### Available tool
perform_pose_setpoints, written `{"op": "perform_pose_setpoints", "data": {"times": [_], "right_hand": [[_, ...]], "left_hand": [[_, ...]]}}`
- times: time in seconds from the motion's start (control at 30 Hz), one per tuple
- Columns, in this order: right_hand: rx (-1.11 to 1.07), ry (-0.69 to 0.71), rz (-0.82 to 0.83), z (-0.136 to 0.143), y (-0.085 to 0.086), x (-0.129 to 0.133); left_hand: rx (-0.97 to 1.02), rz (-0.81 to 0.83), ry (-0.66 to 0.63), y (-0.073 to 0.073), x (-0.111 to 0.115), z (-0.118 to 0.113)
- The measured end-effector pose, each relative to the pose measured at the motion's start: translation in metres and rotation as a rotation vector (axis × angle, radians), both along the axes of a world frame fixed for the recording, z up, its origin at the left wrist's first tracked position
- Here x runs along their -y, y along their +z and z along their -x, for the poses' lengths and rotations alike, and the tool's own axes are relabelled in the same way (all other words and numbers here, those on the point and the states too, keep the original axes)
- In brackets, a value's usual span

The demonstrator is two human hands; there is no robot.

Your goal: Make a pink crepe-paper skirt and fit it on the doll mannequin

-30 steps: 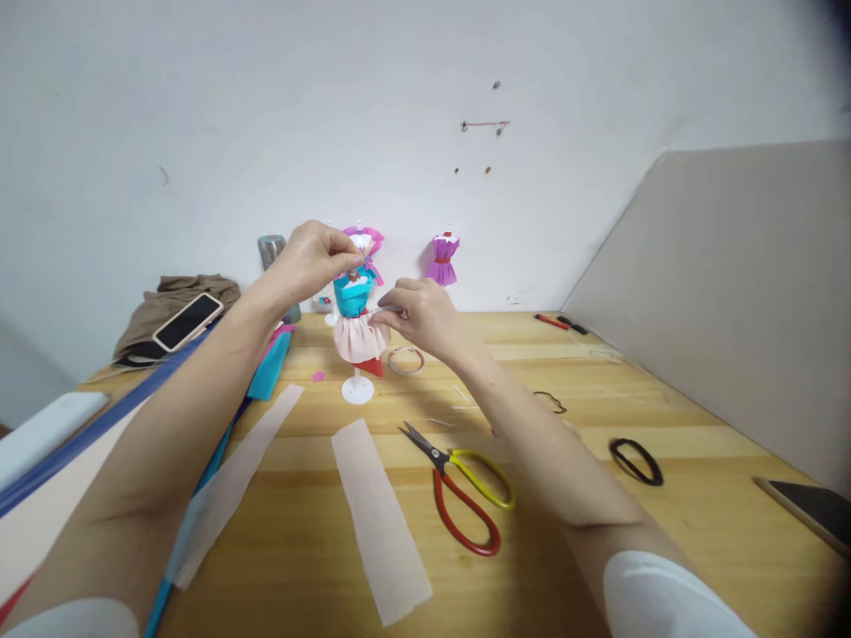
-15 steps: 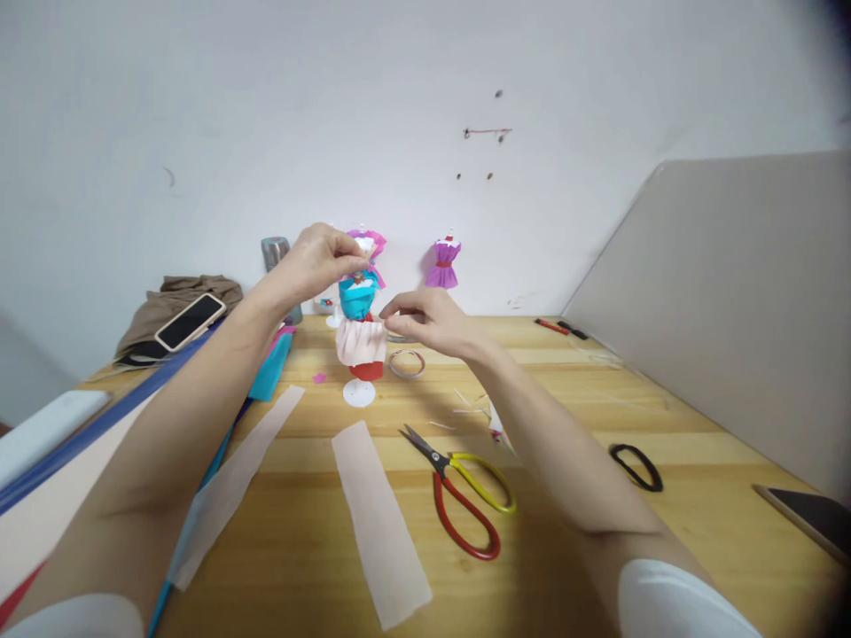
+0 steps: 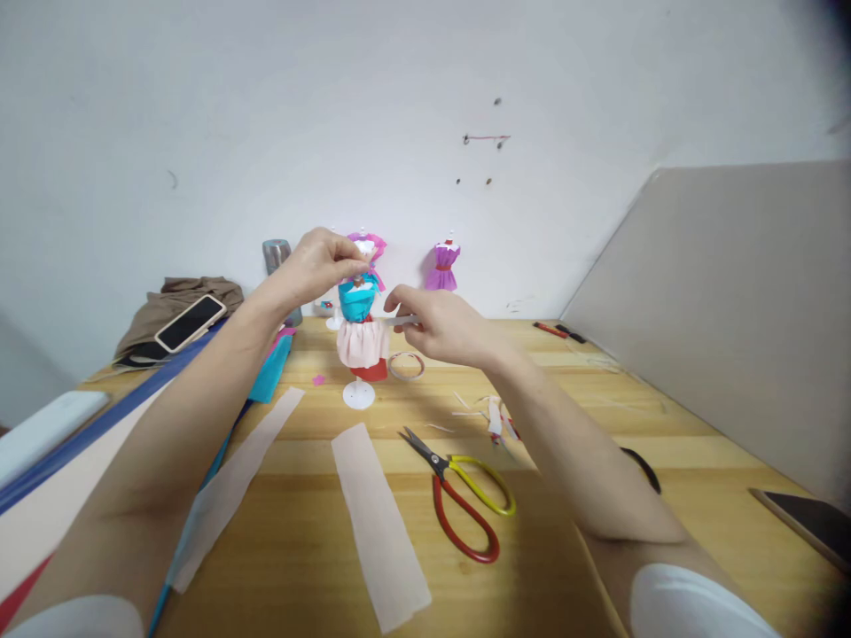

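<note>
A small dress-form mannequin on a round white base [image 3: 359, 395] stands upright, wearing a turquoise top [image 3: 357, 302], a gathered pale pink crepe-paper skirt [image 3: 363, 344] and a red layer [image 3: 370, 369] under it. With thumb and fingers pinched, my left hand [image 3: 323, 264] grips the mannequin's top, which those fingers hide. At the skirt's right side, my right hand [image 3: 439, 323] is closed on a narrow pale strip [image 3: 402, 320] that reaches to the waist. Whether the strip belongs to the skirt, I cannot tell.
Scissors [image 3: 435, 462] lie nearest the front, beside a pale pink paper strip [image 3: 380, 527]. Another strip [image 3: 245, 478] lies left. Behind stand a purple-dressed mannequin [image 3: 443, 266] and a pink one [image 3: 372, 248]. A tape ring [image 3: 407, 364], paper scraps [image 3: 493, 416] and a phone [image 3: 191, 322] are around.
My right hand has shifted slightly right, its fingers now with a pale strip showing between them. The skirt's right edge reaches a little further out. My left hand keeps its hold.
</note>
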State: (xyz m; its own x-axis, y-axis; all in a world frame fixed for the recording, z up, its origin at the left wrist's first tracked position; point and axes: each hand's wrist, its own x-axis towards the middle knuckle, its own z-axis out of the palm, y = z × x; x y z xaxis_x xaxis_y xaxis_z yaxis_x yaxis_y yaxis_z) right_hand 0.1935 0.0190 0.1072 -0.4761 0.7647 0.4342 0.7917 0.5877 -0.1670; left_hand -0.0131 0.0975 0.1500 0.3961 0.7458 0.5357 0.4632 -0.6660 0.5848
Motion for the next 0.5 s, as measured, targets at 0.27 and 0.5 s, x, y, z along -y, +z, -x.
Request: {"op": "perform_pose_setpoints", "data": {"times": [0.27, 0.5], "right_hand": [[0.315, -0.272, -0.243, 0.009, -0.008, 0.000], [0.259, -0.304, -0.195, 0.008, -0.011, -0.015]], "left_hand": [[-0.075, -0.060, -0.063, 0.001, 0.001, 0.001], [-0.049, -0.032, -0.077, 0.001, 0.001, 0.003]]}}
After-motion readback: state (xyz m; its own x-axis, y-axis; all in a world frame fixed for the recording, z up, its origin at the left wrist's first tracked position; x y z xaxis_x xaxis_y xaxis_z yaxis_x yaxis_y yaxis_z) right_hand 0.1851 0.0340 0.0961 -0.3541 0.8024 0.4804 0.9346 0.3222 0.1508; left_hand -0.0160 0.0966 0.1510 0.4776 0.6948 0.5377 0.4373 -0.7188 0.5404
